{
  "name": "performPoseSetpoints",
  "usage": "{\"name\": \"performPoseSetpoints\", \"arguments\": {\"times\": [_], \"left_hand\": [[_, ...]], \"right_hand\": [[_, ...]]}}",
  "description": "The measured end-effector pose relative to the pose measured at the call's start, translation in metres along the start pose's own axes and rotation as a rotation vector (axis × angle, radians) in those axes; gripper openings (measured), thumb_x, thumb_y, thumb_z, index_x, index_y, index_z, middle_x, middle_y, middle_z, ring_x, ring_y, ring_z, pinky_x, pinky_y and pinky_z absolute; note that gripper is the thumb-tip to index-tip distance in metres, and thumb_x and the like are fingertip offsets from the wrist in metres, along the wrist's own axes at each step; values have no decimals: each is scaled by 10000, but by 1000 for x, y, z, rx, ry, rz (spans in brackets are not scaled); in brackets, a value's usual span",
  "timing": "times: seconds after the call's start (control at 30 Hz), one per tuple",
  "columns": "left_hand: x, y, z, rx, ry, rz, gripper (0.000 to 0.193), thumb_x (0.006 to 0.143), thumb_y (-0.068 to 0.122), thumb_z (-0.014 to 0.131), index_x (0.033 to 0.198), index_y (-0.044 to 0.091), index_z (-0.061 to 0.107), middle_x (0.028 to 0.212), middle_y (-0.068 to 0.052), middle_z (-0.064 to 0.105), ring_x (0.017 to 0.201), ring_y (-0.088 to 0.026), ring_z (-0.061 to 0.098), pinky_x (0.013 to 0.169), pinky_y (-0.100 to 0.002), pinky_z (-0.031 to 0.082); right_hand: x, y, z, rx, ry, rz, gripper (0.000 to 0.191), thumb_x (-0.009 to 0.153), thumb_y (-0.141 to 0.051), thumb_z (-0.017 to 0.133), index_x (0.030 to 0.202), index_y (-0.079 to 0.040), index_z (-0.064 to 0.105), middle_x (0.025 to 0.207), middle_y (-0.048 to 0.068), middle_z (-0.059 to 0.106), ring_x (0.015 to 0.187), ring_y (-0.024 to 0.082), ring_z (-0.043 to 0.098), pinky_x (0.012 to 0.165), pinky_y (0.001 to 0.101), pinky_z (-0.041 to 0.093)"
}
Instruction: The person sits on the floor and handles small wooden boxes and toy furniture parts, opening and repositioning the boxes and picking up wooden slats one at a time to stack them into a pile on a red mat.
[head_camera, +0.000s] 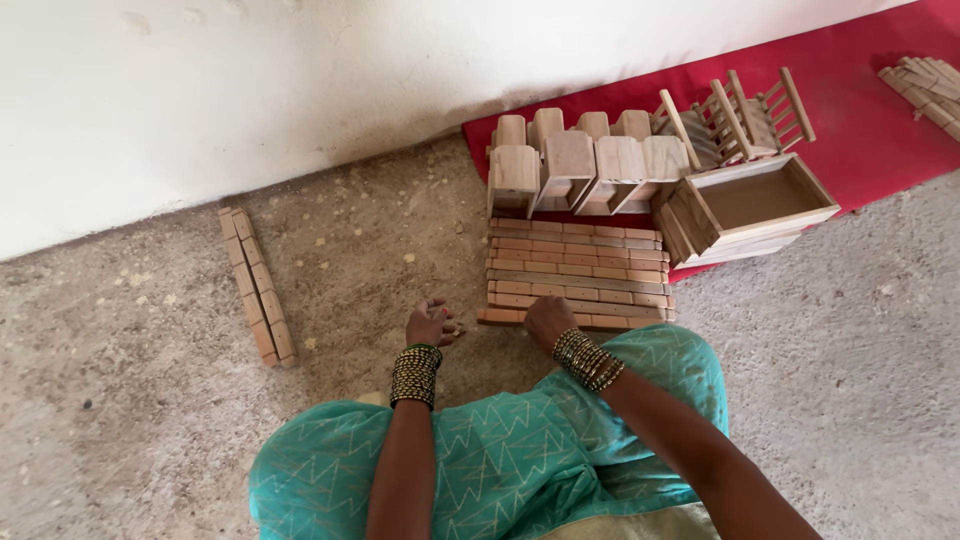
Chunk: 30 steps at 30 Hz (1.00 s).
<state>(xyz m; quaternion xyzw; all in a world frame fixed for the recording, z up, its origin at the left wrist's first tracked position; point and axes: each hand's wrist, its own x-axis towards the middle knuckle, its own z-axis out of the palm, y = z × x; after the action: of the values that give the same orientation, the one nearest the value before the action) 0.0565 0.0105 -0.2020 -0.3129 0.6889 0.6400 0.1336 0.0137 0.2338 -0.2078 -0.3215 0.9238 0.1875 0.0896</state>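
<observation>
At frame centre, the right hand (549, 320) rests closed on the near edge of the stacked wooden slats (578, 272), their long axis running left-right. The left hand (432, 325), loosely curled and empty, sits on the floor (150, 400) just left of them.

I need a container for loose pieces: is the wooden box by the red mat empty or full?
Empty. The wooden box is tipped toward the camera, and its bare inner bottom shows with nothing inside.
</observation>
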Motion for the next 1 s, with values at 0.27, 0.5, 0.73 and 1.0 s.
{"name": "performPoseSetpoints", "arguments": {"times": [0.27, 0.5, 0.73, 1.0], "left_hand": [[-4, 3, 0, 70, -2, -32, 370, 1050, 199, 555, 1404, 92, 571, 1205, -98, 736, 872, -206, 736, 707, -361, 637], [-4, 3, -1, 97, -9, -23, 377, 1052, 207, 560, 1411, 92, 573, 1234, -99, 734, 879, -205, 740, 722, -369, 636], [-12, 16, -5, 213, 28, -42, 379, 1054, 258, 575, 1407, 119, 585, 1248, -57, 737, 879, -182, 726, 746, -355, 614], [3, 25, -58, 783, 417, -47, 498, 1053, 301, 542, 1500, 102, 449, 1447, -99, 538, 1190, -283, 567, 951, -464, 528]], "right_hand": [[7, -1, 5, -159, -173, 104, 131, 925, -149, 683, 921, -33, 742, 887, 85, 670, 852, 267, 658, 649, 418, 503], [10, -1, 4, -260, -30, 115, 227, 932, -254, 652, 963, -47, 739, 928, 156, 672, 887, 316, 643, 690, 485, 486], [3, -4, 7, -269, 30, 28, 190, 938, -198, 639, 895, -39, 734, 863, 125, 657, 823, 285, 633, 668, 444, 480], [6, -6, 1, -154, 130, 25, 113, 886, -148, 651, 811, -89, 712, 795, 85, 657, 796, 255, 658, 655, 427, 517]]}}
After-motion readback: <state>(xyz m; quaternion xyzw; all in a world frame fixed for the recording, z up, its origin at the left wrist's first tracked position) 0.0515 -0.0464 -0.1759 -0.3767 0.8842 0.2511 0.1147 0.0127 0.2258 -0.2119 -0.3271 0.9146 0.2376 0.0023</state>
